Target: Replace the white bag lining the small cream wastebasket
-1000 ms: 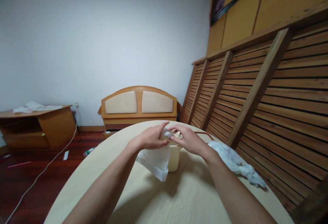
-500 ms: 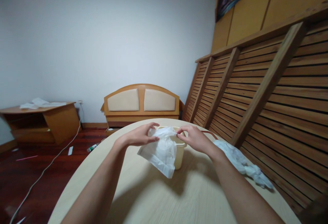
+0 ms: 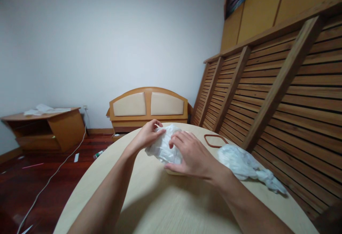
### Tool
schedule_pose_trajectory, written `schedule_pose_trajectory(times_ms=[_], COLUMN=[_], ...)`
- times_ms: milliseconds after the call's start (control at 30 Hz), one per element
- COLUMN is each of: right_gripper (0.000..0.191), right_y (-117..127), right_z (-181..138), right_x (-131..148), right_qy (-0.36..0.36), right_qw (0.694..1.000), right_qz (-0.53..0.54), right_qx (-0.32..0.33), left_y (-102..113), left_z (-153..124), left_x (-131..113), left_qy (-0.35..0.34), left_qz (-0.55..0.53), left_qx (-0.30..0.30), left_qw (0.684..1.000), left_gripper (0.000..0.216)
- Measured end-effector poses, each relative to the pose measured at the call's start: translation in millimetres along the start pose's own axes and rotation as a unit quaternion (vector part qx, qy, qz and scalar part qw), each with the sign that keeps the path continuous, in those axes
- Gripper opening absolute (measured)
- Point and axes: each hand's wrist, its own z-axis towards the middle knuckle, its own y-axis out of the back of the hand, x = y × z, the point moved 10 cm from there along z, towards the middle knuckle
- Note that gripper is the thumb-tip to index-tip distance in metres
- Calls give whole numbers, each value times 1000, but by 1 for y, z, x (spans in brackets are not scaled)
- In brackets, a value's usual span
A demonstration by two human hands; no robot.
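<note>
A thin white plastic bag (image 3: 163, 144) lies draped over a small cream bin, of which only a strip of the base (image 3: 171, 172) shows. My left hand (image 3: 148, 136) pinches the bag's far left edge with curled fingers. My right hand (image 3: 191, 153) lies over the bag and the bin from the near right, fingers spread and pressing the plastic down. Both stand on a pale round wooden table (image 3: 165, 205).
A crumpled white plastic bag (image 3: 245, 166) lies on the table to the right, with a brown ring-shaped rim (image 3: 215, 140) behind it. Slatted wooden bed frames (image 3: 280, 87) lean along the right. A headboard (image 3: 148, 107), a low cabinet (image 3: 45, 128) and a floor cable (image 3: 53, 177) are beyond.
The bag was held stretched open between both hands above the bin. Now it lies down over the bin, and my right hand has moved on top, covering it.
</note>
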Motion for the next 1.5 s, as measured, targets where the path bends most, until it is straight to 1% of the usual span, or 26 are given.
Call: schedule_pose_trajectory(times_ms=[33, 67, 100, 167, 267, 367, 433, 500, 567, 633, 700, 733, 833, 900, 1000, 1100, 1167, 1233, 1267, 1333, 1400, 1500], right_gripper=[48, 50, 49, 38, 26, 26, 28, 28, 28, 32, 39, 41, 41, 37, 31, 27, 27, 27, 27, 24, 21, 17], right_y=[-2, -4, -6, -6, 1, 15, 25, 33, 39, 41, 39, 38, 35, 34, 36, 45, 45, 40, 37, 28, 17, 2], right_z=[1, 2, 3, 4, 3, -4, -10, -15, -19, -24, -29, -31, -36, -40, -44, -49, -53, -58, -60, -66, -70, -78], right_x=[7, 12, 15, 14, -5, -37, -56, -70, -83, -99, -115, -123, -142, -152, -162, -169, -174, -182, -186, -193, -200, -209], right_qy=[2, 2, -2, -19, -72, -162, -207, -230, -245, -264, -282, -288, -301, -314, -328, -330, -340, -366, -381, -409, -431, -459], right_qw=[1000, 999, 998, 997, 996, 984, 971, 959, 947, 928, 908, 899, 880, 868, 861, 870, 872, 860, 849, 816, 773, 703], right_qz=[-18, -37, -55, -73, -35, 37, 78, 102, 131, 179, 225, 243, 283, 307, 311, 274, 259, 275, 292, 345, 411, 491], right_qx=[-2, -4, -6, -9, -25, -66, -96, -130, -161, -192, -214, -222, -234, -233, -233, -244, -236, -224, -221, -219, -216, -232], left_y=[-1, -2, -2, -2, -2, -2, -3, -4, -7, -11, -14, -14, -10, -9, -5, 1, 5, 9, 11, 14, 16, 17], left_z=[-1, -1, -2, -5, -8, -11, -15, -21, -29, -38, -44, -45, -41, -35, -24, -13, -7, -2, 0, 2, 4, 5], left_x=[-1, -3, -6, -10, -17, -25, -34, -47, -62, -75, -83, -84, -76, -68, -55, -37, -25, -13, -7, 7, 19, 32], left_qy=[7, 14, 19, 27, 32, 32, 24, -1, -34, -70, -99, -103, -83, -71, -59, -30, -8, 16, 30, 62, 88, 101], left_qz=[-18, -34, -48, -69, -100, -120, -121, -109, -79, -38, -5, 3, 11, 22, 15, -3, -2, -16, -34, -81, -118, -130], left_qx=[-6, -9, -12, -20, -26, -14, 6, 37, 81, 130, 158, 159, 137, 122, 88, 41, 10, -19, -32, -58, -82, -107], left_qw=[1000, 999, 999, 997, 994, 992, 992, 993, 993, 988, 982, 982, 987, 990, 994, 999, 1000, 1000, 998, 993, 986, 981], left_gripper=[34, 34, 33, 34, 39, 46, 51, 56, 60, 65, 64, 58, 32, 24, 26, 30, 32, 33, 34, 37, 42, 45])
